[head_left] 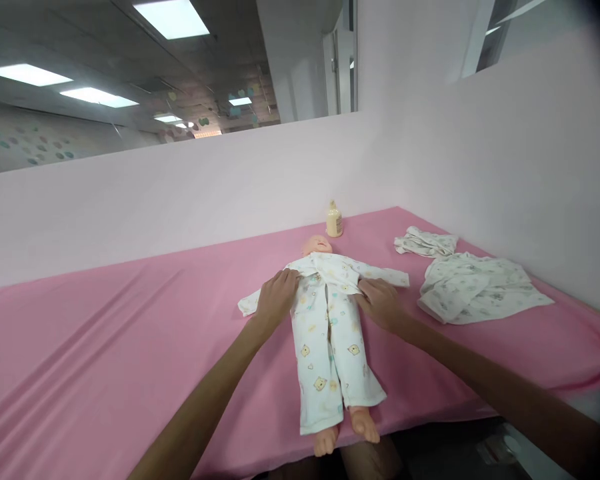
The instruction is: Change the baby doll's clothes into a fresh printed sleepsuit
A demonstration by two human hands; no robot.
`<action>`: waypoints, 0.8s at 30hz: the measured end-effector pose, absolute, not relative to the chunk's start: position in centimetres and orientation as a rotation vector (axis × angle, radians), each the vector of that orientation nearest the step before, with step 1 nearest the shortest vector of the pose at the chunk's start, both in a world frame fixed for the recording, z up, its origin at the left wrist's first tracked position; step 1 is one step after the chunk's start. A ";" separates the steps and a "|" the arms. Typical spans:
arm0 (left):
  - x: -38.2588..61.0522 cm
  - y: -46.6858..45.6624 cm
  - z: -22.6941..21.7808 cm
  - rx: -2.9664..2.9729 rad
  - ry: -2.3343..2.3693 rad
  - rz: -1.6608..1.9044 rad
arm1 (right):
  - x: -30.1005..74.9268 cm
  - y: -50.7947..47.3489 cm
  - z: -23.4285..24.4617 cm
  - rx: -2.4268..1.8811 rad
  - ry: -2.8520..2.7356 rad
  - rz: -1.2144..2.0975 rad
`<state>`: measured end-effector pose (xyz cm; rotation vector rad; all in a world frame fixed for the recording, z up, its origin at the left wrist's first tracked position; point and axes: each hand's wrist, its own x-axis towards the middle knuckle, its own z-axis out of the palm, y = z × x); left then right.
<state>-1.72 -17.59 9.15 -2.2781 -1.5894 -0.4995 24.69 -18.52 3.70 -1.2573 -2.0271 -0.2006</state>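
Observation:
A baby doll lies on its back on the pink-covered table, feet toward me. It wears a white printed shirt and matching trousers. My left hand grips the clothing at the doll's left side by the waist. My right hand holds the fabric at the other side of the waist. The doll's bare feet stick out at the table's front edge.
A small yellow bottle stands behind the doll's head by the pink partition wall. Two loose white printed garments lie to the right, a small one and a larger one. The partition encloses the table's back and right side.

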 end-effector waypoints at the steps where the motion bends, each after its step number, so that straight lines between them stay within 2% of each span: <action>1: -1.9 -17.9 9.3 -2.262 -1.578 -0.575 | 24.6 -18.7 4.0 -1.269 -1.969 -0.165; 4: -2.5 -19.0 9.0 -2.219 -1.398 -0.691 | 24.4 -19.4 4.4 -1.230 -1.892 -0.144; 9: -3.6 -20.7 7.1 -2.168 -0.956 -0.543 | 24.5 -20.7 3.5 -1.042 -2.103 -0.428; 13: -4.1 -21.4 7.1 -2.206 -0.918 -0.564 | 24.1 -20.5 4.9 -1.060 -2.109 -0.517; 20: -3.8 -20.7 7.9 -2.200 -1.011 -0.396 | 20.0 -19.6 6.9 -0.929 -2.251 -0.325; 24: -2.9 -20.9 7.7 -2.274 -1.128 -0.477 | 19.8 -19.7 7.5 -0.857 -2.398 -0.115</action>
